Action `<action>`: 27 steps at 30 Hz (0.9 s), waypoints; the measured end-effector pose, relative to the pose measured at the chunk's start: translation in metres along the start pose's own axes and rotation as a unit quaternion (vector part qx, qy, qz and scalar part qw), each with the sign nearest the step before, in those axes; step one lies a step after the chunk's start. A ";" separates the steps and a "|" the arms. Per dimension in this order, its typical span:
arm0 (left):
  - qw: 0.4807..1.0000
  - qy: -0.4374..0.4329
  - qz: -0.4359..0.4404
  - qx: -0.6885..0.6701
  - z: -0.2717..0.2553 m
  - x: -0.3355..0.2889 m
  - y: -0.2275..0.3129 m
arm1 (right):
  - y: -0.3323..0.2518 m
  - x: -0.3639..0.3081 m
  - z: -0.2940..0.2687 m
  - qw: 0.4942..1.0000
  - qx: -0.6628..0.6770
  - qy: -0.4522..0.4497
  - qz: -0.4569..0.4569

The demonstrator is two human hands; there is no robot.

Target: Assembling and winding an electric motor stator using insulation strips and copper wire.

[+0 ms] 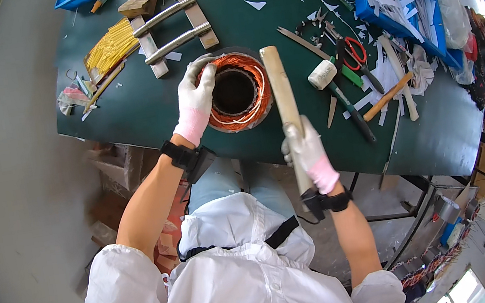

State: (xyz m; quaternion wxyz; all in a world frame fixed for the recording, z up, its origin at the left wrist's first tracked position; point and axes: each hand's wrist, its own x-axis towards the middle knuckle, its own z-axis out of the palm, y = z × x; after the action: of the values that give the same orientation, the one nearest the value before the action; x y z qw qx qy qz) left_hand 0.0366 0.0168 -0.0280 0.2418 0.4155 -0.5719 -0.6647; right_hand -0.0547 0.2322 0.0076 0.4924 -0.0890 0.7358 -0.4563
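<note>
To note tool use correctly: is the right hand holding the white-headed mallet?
No, the right hand grips a wooden stick, while the mallet lies on the green table.

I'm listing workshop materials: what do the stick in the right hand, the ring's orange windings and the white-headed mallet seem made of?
Stick: probably bare wood, matte, from its pale tan, marked surface.
Windings: likely copper wire, somewhat glossy, from the bundled orange strands.
Mallet head: perhaps rubber or plastic, from its matte white surface.
</note>
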 end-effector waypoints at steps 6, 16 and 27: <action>0.992 0.118 0.031 0.012 0.022 -0.009 -0.015 | 0.011 -0.003 0.031 0.995 0.076 0.067 -0.001; 0.965 0.249 0.029 0.083 0.031 -0.027 -0.034 | -0.001 -0.004 0.016 0.997 0.033 0.072 0.005; 0.999 -0.043 0.015 -0.027 -0.002 0.012 -0.008 | -0.004 0.003 -0.003 0.997 -0.013 0.073 -0.019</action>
State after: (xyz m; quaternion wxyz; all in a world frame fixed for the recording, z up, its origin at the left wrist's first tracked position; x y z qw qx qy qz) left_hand 0.0337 0.0082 -0.0392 0.2381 0.3715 -0.5695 -0.6935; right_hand -0.0602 0.2300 0.0087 0.4276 -0.0765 0.7737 -0.4612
